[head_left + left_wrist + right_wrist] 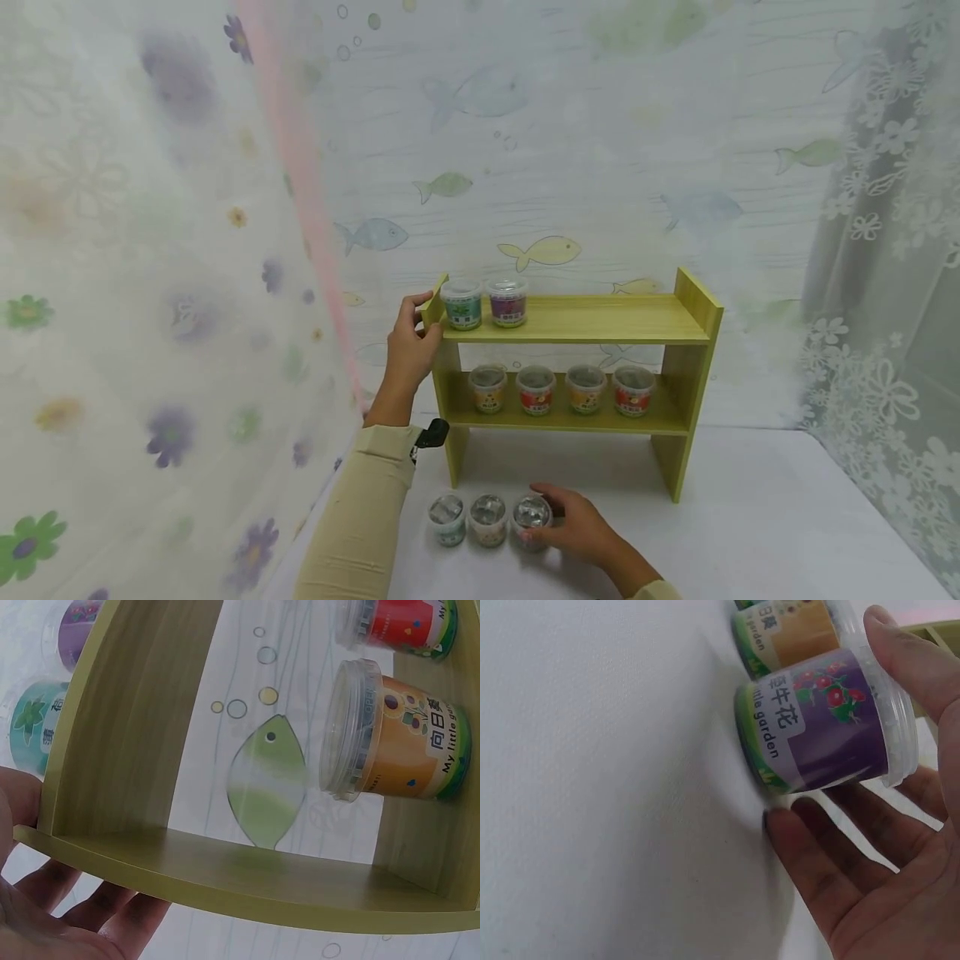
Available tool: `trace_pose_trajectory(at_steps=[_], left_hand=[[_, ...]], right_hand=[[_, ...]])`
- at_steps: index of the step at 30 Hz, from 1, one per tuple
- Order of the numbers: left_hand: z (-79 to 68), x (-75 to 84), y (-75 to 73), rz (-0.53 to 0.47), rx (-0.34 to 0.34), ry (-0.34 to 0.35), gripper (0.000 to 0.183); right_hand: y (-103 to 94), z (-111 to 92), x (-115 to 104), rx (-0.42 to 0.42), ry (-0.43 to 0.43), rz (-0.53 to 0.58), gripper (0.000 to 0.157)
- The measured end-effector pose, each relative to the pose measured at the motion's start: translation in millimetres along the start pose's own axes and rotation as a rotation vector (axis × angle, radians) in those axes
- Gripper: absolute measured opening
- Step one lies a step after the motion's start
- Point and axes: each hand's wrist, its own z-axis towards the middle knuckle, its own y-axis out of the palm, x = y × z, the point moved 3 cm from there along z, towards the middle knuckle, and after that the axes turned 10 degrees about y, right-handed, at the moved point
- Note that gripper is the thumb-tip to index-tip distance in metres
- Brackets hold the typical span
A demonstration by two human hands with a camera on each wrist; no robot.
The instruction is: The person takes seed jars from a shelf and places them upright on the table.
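Note:
My left hand (412, 346) grips the left side panel of a small yellow-green wooden shelf (622, 321). In the left wrist view the thumb (15, 802) lies by the panel's front edge, with fingers under the outer face. At the front, my right hand (581, 529) curves around a small lidded plant cup (531, 521). In the right wrist view that plant cup (832, 724) has a purple "little garden" label with red flowers; the thumb is at its lid and the fingers pass along the opposite side. It stands on the white tabletop.
Left of the held cup stand two more cups, one middle (488, 521) and one teal (447, 521). A green cup (462, 306) and a purple cup (508, 304) stand on the top board. Several orange and red cups (536, 392) line the lower board.

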Motion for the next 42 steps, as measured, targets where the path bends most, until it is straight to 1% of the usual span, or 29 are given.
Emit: trace_pose_trajectory(at_steps=[3, 6, 11, 15, 19, 24, 29, 35, 42], left_hand=[[-0.2, -0.3, 0.9, 0.003, -0.005, -0.005, 0.05], [0.8, -0.8, 1.0, 0.004, -0.001, -0.004, 0.051], [1.3, -2.0, -0.1, 0.001, 0.016, 0.006, 0.05], [-0.3, -4.4, -0.9, 0.0, 0.007, 0.001, 0.05], [-2.2, -6.0, -0.9, 0.01, 0.008, -0.009, 0.051], [0.3, -5.9, 0.2, 0.014, 0.013, -0.003, 0.051], [1.7, -4.5, 1.4, 0.001, 0.022, 0.006, 0.05], [-0.9, -4.4, 0.4, 0.004, 0.026, -0.004, 0.051], [0.3, -4.9, 1.3, 0.0, 0.018, -0.018, 0.05]], right_hand=[[-1.4, -2.2, -2.0, 0.011, -0.006, -0.01, 0.086], [-3.2, -3.6, -5.5, 0.009, -0.014, -0.006, 0.084], [-6.0, -4.9, -10.8, -0.044, 0.009, 0.04, 0.082], [-7.5, -5.6, -15.8, -0.067, 0.019, 0.052, 0.079], [-9.6, -6.6, -23.7, -0.045, -0.004, 0.032, 0.073], [-18.1, -6.5, -36.9, -0.018, -0.047, 0.024, 0.066], [-28.6, -6.0, -50.3, -0.02, -0.08, 0.021, 0.066], [-33.8, -6.5, -62.3, 0.033, -0.147, -0.013, 0.063], [-44.7, -8.8, -82.6, 0.065, -0.18, 0.007, 0.061]])
